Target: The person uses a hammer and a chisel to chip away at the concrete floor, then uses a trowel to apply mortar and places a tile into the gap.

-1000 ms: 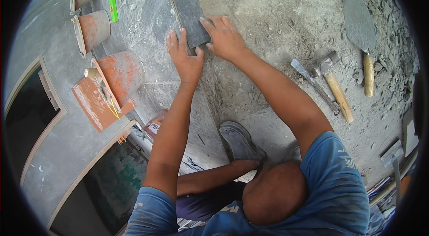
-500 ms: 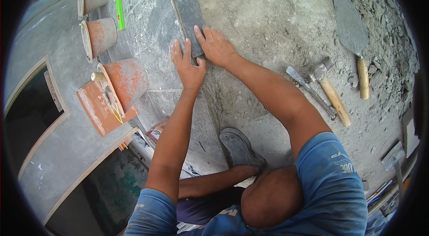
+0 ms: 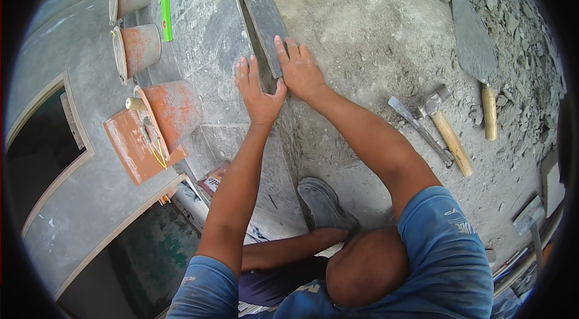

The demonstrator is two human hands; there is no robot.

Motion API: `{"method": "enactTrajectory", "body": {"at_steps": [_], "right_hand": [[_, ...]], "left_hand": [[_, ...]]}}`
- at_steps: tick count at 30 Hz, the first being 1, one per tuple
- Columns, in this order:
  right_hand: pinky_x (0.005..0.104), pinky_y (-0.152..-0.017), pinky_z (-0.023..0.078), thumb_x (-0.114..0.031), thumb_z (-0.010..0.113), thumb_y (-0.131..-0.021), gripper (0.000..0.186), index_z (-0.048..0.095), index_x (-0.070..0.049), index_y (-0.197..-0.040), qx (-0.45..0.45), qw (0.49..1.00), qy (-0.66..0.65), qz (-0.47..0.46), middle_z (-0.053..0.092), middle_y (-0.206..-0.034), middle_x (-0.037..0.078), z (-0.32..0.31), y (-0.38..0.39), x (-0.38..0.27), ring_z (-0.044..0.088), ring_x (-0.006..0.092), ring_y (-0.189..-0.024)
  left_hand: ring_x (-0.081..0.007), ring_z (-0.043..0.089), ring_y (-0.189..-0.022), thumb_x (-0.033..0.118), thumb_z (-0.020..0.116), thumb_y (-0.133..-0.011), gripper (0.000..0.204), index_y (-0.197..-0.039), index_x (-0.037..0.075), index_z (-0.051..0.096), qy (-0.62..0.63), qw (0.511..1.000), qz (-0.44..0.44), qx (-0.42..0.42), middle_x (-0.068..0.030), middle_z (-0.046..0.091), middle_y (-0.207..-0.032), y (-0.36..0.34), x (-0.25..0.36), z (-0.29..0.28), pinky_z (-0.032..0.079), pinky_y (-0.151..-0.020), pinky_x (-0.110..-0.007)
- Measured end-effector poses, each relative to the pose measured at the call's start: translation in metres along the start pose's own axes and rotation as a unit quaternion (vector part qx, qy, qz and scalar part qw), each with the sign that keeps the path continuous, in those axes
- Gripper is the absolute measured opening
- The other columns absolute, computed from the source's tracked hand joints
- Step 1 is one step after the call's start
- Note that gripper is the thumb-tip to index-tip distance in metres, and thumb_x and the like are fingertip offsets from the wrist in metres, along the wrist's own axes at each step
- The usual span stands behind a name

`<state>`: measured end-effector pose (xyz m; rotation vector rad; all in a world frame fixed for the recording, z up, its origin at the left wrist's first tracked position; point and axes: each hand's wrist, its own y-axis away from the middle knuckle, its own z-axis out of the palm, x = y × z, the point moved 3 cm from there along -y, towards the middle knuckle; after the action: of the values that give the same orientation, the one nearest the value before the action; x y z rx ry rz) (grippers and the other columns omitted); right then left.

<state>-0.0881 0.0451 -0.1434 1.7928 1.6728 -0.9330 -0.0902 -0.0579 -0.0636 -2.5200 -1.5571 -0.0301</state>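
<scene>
Dusty ground (image 3: pixel 350 11), rubble (image 3: pixel 531 35) at right. Dark slab (image 3: pixel 260 5): lay far centre, beside a gap (image 3: pixel 264 74). Three stained buckets (image 3: pixel 176 111): occupied the left. Trowel (image 3: pixel 474 38) and hammer (image 3: pixel 449 135): lay right. Right hand (image 3: pixel 303 76): touched the slab's near end, fingers fanned. Left hand (image 3: pixel 260 100): spanned the gap, fingers and thumb apart.

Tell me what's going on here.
A person is bent over a dark grey slab, the right hand at its near end. The left hand is beside it, fingers extended. A narrow gap shows along the slab's left side. A trowel, hammer and chisel lie to the right; three buckets are at the left.
</scene>
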Motion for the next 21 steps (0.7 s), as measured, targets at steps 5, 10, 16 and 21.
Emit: {"method": "enactTrajectory", "body": {"at_steps": [5,10,16,21], "right_hand": [[0.0415,-0.087,0.049,-0.022,0.062,-0.087,0.056,0.046,0.000,-0.136,0.001,0.991,-0.106,0.079,0.061,-0.113,0.019,-0.040,-0.005,0.031,0.056,0.0331,-0.103],[0.0388,-0.077,0.050,-0.032,0.061,-0.091,0.042,0.063,0.005,-0.113,0.037,0.937,-0.302,0.172,0.068,-0.088,0.018,-0.105,-0.010,0.070,0.064,0.0292,-0.083],[0.0308,-0.077,0.048,-0.027,0.062,-0.092,0.037,0.062,0.007,-0.107,0.092,0.863,-0.428,0.252,0.067,-0.098,0.013,-0.183,0.046,0.104,0.061,0.0175,-0.087],[0.0310,-0.089,0.049,-0.016,0.060,-0.094,0.038,0.051,0.006,-0.125,0.183,0.812,-0.505,0.228,0.060,-0.119,0.013,-0.217,0.099,0.142,0.060,0.0193,-0.104]], "left_hand": [[-0.0444,0.027,-0.138,0.032,0.073,-0.075,0.082,-0.143,0.003,0.037,0.003,1.000,-0.009,0.000,-0.0240,0.034,-0.147,0.002,-0.003,-0.001,0.017,-0.112,-0.060],[-0.0433,0.027,-0.138,0.028,0.071,-0.075,0.077,-0.142,0.007,0.040,-0.018,1.000,-0.006,0.002,-0.0233,0.033,-0.147,0.003,-0.004,0.004,0.017,-0.112,-0.060],[-0.0417,0.025,-0.139,0.025,0.069,-0.076,0.072,-0.141,0.010,0.043,-0.042,0.999,-0.013,-0.002,-0.0221,0.031,-0.148,0.003,-0.006,0.005,0.017,-0.113,-0.060],[-0.0419,0.028,-0.138,0.023,0.070,-0.077,0.072,-0.142,0.009,0.041,-0.058,0.998,-0.009,0.002,-0.0244,0.031,-0.148,0.001,-0.002,-0.001,0.020,-0.113,-0.055]]}}
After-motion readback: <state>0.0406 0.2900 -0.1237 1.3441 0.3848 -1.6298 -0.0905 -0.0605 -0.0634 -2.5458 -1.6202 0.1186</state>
